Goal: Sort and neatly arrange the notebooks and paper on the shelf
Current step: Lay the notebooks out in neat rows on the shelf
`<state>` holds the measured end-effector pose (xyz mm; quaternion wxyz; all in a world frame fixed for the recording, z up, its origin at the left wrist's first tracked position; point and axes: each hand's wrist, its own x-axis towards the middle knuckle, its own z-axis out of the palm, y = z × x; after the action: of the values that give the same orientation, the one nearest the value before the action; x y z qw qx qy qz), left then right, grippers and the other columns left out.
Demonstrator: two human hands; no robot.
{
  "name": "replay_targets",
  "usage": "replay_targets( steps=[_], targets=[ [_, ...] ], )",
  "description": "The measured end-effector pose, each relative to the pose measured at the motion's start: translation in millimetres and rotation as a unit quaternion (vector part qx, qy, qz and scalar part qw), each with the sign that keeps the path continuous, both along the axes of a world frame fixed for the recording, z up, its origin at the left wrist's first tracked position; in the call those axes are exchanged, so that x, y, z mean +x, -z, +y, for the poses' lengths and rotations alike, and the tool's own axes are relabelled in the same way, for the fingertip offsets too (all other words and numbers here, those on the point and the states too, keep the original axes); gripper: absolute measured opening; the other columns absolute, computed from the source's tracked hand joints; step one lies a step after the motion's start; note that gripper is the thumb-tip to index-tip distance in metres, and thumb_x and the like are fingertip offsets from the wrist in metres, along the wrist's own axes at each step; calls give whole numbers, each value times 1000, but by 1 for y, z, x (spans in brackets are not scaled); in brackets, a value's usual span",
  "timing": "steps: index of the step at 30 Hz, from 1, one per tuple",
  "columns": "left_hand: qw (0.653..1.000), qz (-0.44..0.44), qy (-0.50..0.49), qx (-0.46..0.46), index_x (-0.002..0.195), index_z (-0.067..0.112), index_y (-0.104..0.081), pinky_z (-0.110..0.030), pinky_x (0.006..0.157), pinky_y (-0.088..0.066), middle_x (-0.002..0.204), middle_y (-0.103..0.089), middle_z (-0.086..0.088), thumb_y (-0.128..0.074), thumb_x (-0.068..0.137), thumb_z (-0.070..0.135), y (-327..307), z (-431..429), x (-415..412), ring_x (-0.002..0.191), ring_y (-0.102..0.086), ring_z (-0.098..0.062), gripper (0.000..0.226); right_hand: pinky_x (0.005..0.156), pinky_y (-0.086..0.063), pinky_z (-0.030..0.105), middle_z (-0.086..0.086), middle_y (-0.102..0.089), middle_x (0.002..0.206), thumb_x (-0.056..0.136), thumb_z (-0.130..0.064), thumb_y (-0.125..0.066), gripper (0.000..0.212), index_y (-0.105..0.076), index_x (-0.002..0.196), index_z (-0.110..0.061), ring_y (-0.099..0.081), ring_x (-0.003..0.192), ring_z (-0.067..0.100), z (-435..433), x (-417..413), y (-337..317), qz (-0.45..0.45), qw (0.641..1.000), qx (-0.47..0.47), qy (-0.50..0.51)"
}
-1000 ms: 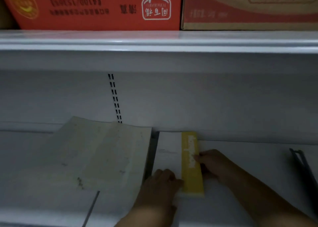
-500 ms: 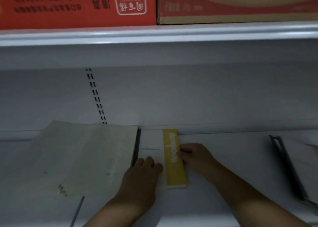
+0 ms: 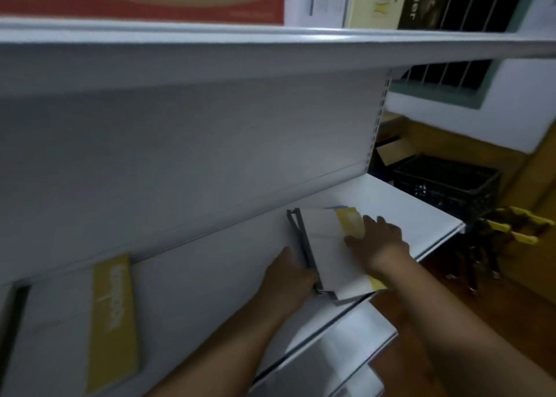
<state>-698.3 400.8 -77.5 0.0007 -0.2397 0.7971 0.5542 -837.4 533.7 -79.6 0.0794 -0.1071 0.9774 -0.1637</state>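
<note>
A white notebook stack (image 3: 325, 252) with yellow bands lies near the right end of the shelf (image 3: 406, 213), one corner over the front edge. The right hand (image 3: 379, 240) rests on top, fingers (image 3: 382, 222) spread flat on the yellow band. The left hand (image 3: 288, 276) meets its dark spine (whether those fingers curl round it, I cannot tell). Another yellow-banded notebook (image 3: 111, 321) lies well to the left.

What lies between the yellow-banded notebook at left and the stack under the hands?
Nothing: only bare shelf shows between the yellow-banded notebook and the stack, in the head view.
</note>
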Motion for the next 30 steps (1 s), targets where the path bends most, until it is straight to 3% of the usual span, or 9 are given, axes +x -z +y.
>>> replay_targets(
  steps=[4,8,12,15,19,22,24,27,30],
  targets=[
    [971,13,-68,230,108,10,-55,-25,60,-50,106,-62,-13,-66,62,23,-5,24,-36,78,-60,-21,49,76,-38,32,13,-59,115,83,-49,-50,36,-50,100,-17,-52,106,32,22,-6,15,-31,995,-91,-27],
    [938,11,-141,316,83,2,-64,-31,64,-50,82,-61,-15,-66,77,7,-14,17,-50,67,-58,-26,8,74,-40,29,6,-61,105,81,-38,-61,37,-57,109,-15,-56,102,28,29,1,14,-21,982,-187,-25],
    [931,0,-129,341,83,3,-65,-35,69,-54,86,-65,-15,-72,77,11,-14,17,-51,78,-64,-30,12,63,-45,24,2,-66,100,81,-25,-67,23,-63,103,-19,-61,86,17,34,11,12,-68,943,-323,-29],
    [943,39,-110,310,108,1,-64,-37,77,-56,96,-68,-15,-72,78,7,-11,17,-40,86,-67,-29,32,63,-46,22,0,-67,105,82,-17,-67,16,-62,96,-23,-62,84,12,30,17,12,-122,900,-417,-45],
    [958,190,-90,196,110,26,-58,-22,75,-57,104,-70,4,-70,80,8,-14,0,-2,84,-69,-6,36,94,-50,43,-4,-56,125,81,-32,-69,56,-47,132,-20,-59,111,21,2,22,-5,-172,824,-535,-64],
    [955,269,-99,78,109,42,-51,-15,86,-52,103,-69,26,-74,76,19,-24,-23,41,96,-64,8,46,75,-58,30,-5,-69,94,80,-29,-66,20,-59,98,-26,-68,80,8,-35,36,-29,-130,810,-549,-161],
    [952,281,-117,9,108,47,-47,-10,83,-50,103,-65,35,-70,78,23,-32,-39,70,98,-61,12,45,59,-53,13,-11,-71,76,77,-20,-71,17,-59,89,-22,-65,65,-4,-58,50,-37,-92,796,-561,-208],
    [944,280,-171,-36,109,46,-44,-5,76,-48,99,-63,42,-67,79,23,-27,-63,102,94,-60,17,44,55,-47,5,-23,-71,67,74,-14,-76,18,-61,81,-21,-63,61,-9,-87,80,-32,-77,785,-559,-256],
    [936,268,-230,-15,112,42,-45,-6,74,-49,96,-64,41,-69,79,18,-8,-74,119,94,-60,18,48,55,-48,6,-26,-71,73,62,-42,-78,32,-61,84,-28,-65,66,-9,-106,102,-18,-98,765,-572,-279]
  ],
)
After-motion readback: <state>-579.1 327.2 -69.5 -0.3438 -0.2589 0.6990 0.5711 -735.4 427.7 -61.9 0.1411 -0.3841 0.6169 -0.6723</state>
